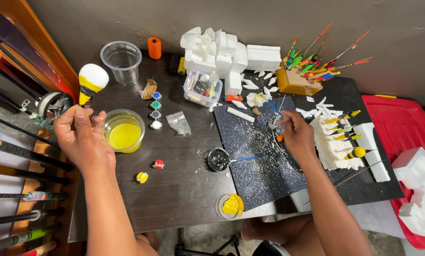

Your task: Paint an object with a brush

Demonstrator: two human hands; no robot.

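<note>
Foam crumbs (264, 137) over dark tabletop (184, 189)

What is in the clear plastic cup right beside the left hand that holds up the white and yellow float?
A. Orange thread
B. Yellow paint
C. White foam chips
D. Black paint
B. The clear plastic cup next to the left hand holds a pool of yellow liquid, matching the yellow band on the float that the fingers hold up by its stem.
</note>
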